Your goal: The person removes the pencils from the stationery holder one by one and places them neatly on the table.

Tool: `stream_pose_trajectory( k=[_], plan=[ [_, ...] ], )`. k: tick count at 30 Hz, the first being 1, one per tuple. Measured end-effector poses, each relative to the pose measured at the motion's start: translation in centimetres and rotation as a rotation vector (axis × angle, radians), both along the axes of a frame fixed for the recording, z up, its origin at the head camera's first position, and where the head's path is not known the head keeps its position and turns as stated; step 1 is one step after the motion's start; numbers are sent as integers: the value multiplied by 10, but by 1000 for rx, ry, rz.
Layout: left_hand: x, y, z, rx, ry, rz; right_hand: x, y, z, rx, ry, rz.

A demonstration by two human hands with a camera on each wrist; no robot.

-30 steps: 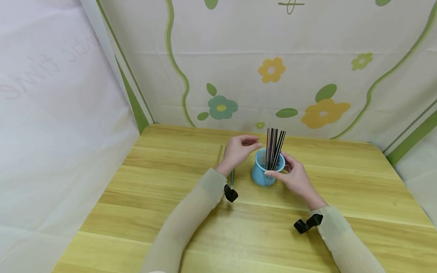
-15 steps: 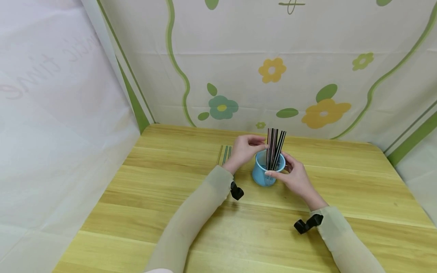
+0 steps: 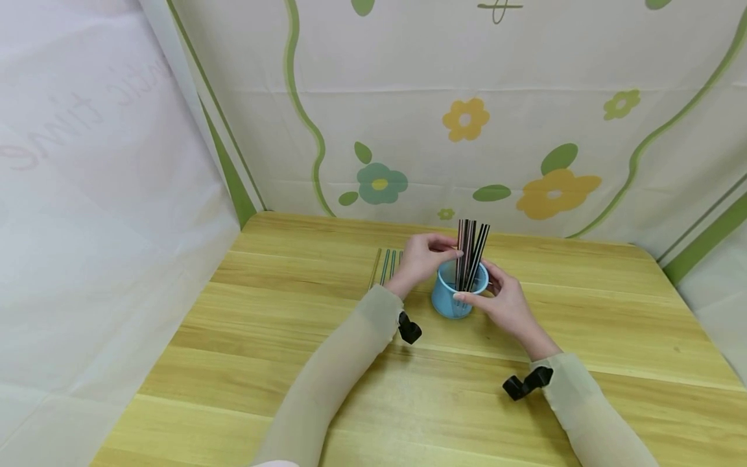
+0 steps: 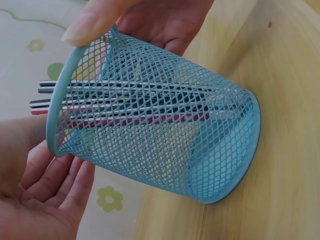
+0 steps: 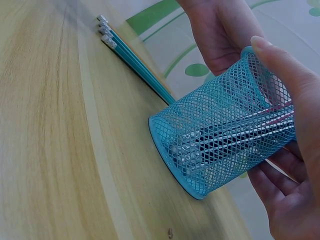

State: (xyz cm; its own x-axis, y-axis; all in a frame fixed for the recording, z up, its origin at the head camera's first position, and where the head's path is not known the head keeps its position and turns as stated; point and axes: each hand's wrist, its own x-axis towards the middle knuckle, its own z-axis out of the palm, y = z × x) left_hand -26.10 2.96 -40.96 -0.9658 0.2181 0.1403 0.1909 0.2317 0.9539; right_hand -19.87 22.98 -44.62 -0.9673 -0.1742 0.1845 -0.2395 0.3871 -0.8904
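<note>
A light blue mesh pencil cup (image 3: 448,301) stands on the table, holding several dark striped pencils (image 3: 470,250), some with red or pink, tips up. My right hand (image 3: 506,303) grips the cup at its rim, thumb in front and fingers round the far side. From the left, my left hand (image 3: 421,258) reaches over the cup's rim and pinches a pencil at the bundle's left side; its fingertips are partly hidden behind the pencils. The left wrist view shows the left palm (image 4: 45,200) close to the upper pencil ends. In the right wrist view the right thumb (image 5: 280,57) lies across the rim.
Left of the cup, teal pencils (image 3: 385,264) and a gold-coloured pencil (image 3: 375,269) lie side by side on the wooden table (image 3: 280,311), partly covered by the left arm. A flower-print curtain (image 3: 408,110) hangs behind the table's far edge.
My left hand has moved right, from beside the cup to the pencils standing in it. More teal pencils show behind the left wrist. The right hand and the cup have stayed put.
</note>
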Motion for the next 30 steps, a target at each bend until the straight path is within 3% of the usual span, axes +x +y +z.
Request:
stream_pose_trajectory(
  k=[17,30],
  plan=[
    [1,6,-3,-39,18,71,0,2,-3,4,3,-1],
    [0,1,2,78,40,80,-1,1,-1,-9,-10,-9]
  ],
)
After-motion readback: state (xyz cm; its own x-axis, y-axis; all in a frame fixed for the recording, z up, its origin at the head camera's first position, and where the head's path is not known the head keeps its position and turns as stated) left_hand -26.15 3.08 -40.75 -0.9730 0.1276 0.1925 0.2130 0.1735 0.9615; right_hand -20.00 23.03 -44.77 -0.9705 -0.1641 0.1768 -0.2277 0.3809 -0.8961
